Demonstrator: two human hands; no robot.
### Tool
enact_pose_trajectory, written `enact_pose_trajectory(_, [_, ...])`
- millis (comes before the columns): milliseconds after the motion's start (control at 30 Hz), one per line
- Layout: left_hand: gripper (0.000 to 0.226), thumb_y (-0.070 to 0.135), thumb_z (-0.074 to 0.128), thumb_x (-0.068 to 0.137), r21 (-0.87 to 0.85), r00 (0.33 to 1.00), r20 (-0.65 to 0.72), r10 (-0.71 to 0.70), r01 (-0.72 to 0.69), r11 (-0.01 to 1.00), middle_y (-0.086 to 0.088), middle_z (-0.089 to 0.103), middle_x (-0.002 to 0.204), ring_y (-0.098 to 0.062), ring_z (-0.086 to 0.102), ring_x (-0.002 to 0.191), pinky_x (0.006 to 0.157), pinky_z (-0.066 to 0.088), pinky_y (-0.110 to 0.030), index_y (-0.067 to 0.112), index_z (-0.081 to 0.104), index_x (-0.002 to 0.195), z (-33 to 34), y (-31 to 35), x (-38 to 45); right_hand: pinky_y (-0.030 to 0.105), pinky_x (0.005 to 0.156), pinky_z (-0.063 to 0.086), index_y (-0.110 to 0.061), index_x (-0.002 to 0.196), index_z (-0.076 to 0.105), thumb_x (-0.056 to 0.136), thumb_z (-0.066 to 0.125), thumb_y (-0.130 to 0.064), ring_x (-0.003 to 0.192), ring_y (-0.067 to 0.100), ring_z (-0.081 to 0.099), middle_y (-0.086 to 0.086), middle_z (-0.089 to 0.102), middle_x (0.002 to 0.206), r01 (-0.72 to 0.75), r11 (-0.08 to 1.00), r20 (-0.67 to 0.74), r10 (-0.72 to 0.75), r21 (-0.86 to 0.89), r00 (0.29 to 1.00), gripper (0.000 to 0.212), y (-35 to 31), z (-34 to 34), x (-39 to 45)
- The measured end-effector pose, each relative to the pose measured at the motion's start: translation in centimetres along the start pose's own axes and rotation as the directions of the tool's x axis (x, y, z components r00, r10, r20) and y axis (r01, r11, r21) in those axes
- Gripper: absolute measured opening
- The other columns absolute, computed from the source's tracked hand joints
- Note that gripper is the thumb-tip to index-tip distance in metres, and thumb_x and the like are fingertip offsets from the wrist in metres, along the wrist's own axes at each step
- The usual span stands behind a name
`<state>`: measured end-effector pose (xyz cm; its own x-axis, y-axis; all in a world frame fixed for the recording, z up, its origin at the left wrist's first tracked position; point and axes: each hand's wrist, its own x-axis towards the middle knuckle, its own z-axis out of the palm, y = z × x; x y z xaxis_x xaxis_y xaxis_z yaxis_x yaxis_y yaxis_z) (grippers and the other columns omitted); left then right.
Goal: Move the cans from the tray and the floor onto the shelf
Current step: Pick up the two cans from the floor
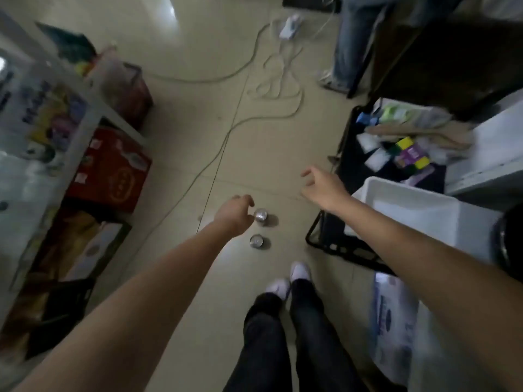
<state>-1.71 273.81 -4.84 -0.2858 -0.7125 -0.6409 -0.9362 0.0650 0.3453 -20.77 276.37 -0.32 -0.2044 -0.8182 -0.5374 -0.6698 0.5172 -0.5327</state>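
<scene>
Your left hand (pixel 236 212) reaches down toward the floor (pixel 198 137), its fingers (pixel 249 200) curled over and beside the far can (pixel 260 215). The fingertips meet the can's left edge in the view, but you cannot tell from here whether they have closed on it or only sit above it. That can stands upright on the floor, its shiny top facing up. The near can (pixel 256 240) stands upright too, just below your left fingers toward your feet, apart from the hand and close to the first can without touching it.

Your right hand (pixel 321 188) hangs in the air to the right of both cans, empty, its fingers (pixel 307 174) spread loosely apart and pointing away from you. Under your right forearm sits a white tray (pixel 382 193) resting on a black basket (pixel 334 244); the visible part of the tray shows no cans.

The shelf (pixel 93 120) runs along your left, well apart from your left fingers, loaded with a red box (pixel 113 171) and other packages too blurred to read. Your white shoes (pixel 288 278) stand just behind the near can. White cables (pixel 271 80) loop across the floor beyond your fingers.
</scene>
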Motion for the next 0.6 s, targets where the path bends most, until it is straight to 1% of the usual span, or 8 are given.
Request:
enact_pose_trajectory(100, [0.042, 0.014, 0.054, 0.086, -0.068, 0.994, 0.035, -0.106, 0.108, 0.992, -0.016, 0.055, 0.128, -0.030, 0.050, 0.119, 0.096, 0.041, -0.035, 0.009, 0.047, 0.128, 5.9, -4.3, 3.0, 0.033, 0.088, 0.044, -0.009, 0.121, 0.052, 0.079, 0.061, -0.017, 0.109, 0.033, 0.056, 0.018, 0.062, 0.117, 0.026, 0.999, 0.116, -0.022, -0.034, 0.993, 0.043, 1.6, 7.5, 5.0])
enact_pose_trajectory(200, [0.045, 0.015, 0.055, 0.086, -0.150, 0.975, 0.053, -0.216, 0.221, 0.964, -0.017, 0.052, 0.131, -0.030, 0.050, 0.119, 0.096, 0.041, -0.035, 0.009, 0.045, 0.130, 12.9, -8.0, 7.9, 0.031, 0.086, 0.042, -0.009, 0.121, 0.052, 0.079, 0.061, -0.017, 0.111, 0.033, 0.055, 0.018, 0.062, 0.120, 0.026, 0.997, 0.179, -0.011, -0.077, 0.984, 0.044, 5.1, 15.2, 10.7])
enact_pose_trajectory(300, [0.053, 0.015, 0.058, 0.083, -0.205, 0.959, 0.075, -0.272, 0.282, 0.937, -0.018, 0.047, 0.133, -0.034, 0.050, 0.117, 0.097, 0.042, -0.038, 0.011, 0.041, 0.133, 21.1, -12.0, 13.0, 0.034, 0.088, 0.043, -0.009, 0.123, 0.048, 0.079, 0.063, -0.017, 0.113, 0.035, 0.053, 0.020, 0.057, 0.123, 0.031, 0.989, 0.225, 0.002, -0.142, 0.974, 0.047, 9.7, 23.6, 16.8])
enact_pose_trajectory(400, [0.065, 0.018, 0.062, 0.080, -0.219, 0.948, 0.103, -0.302, 0.318, 0.922, -0.018, 0.040, 0.138, -0.035, 0.044, 0.123, 0.100, 0.041, -0.039, 0.014, 0.034, 0.138, 29.2, -15.8, 17.5, 0.039, 0.092, 0.043, -0.010, 0.129, 0.041, 0.075, 0.066, -0.015, 0.116, 0.039, 0.049, 0.023, 0.050, 0.127, 0.020, 0.989, 0.187, 0.008, -0.150, 0.982, 0.060, 14.3, 31.4, 22.3])
enact_pose_trajectory(500, [0.081, 0.022, 0.069, 0.076, -0.262, 0.939, 0.135, -0.315, 0.340, 0.903, -0.017, 0.025, 0.148, -0.035, 0.033, 0.131, 0.103, 0.039, -0.041, 0.020, 0.024, 0.144, 35.8, -18.2, 22.0, 0.041, 0.098, 0.041, -0.020, 0.138, 0.033, 0.070, 0.072, -0.018, 0.123, 0.039, 0.042, 0.020, 0.039, 0.138, 0.026, 0.984, 0.118, -0.005, -0.174, 0.993, 0.079, 18.6, 37.2, 26.8])
enact_pose_trajectory(600, [0.091, 0.021, 0.073, 0.073, -0.319, 0.945, 0.098, -0.311, 0.326, 0.890, -0.015, 0.016, 0.152, -0.034, 0.027, 0.135, 0.100, 0.042, -0.043, 0.024, 0.018, 0.146, 40.4, -18.6, 26.1, 0.041, 0.106, 0.035, -0.026, 0.144, 0.024, 0.068, 0.075, -0.022, 0.130, 0.039, 0.035, 0.018, 0.026, 0.148, 0.105, 0.978, 0.109, -0.086, -0.182, 0.990, 0.091, 21.7, 40.7, 30.1])
